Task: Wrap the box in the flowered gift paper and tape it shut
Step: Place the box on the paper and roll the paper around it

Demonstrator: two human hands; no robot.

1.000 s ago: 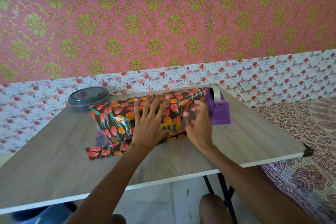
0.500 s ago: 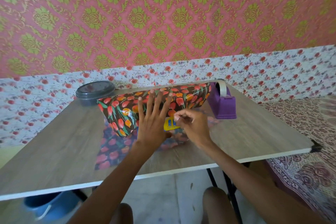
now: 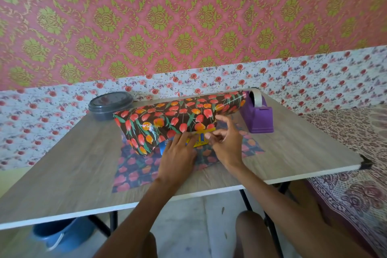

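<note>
Pink wallpaper with green medallions fills the wall ahead of you, above a white band of small red flowers. Below it stands a grey wood-grain tabletop. At its far left corner sits a dark round container with its lid on, so you cannot see what is inside. Near the far right corner a purple tape dispenser carries a roll of tape upright.

The box lies toward the far edge, between container and dispenser. Its long axis runs left to right along that edge, and its right end is just beside the dispenser. The flowered paper covers its top and near face; only a yellow and blue strip of box shows low on that face. The rest of the sheet lies flat, pale side up, reaching toward the near edge.

Your left hand has its fingers straight, grip released, pressing at the paper's lower edge on the near face. Your right hand is just beside it, fingers curled at the yellow strip; you cannot tell whether that grip closes on paper, tape or nothing.

Bare wood runs from the sheet to the left edge and from the dispenser to the right edge. Under the near left corner stands a blue tub, and a patterned bedspread lies beyond the right edge
</note>
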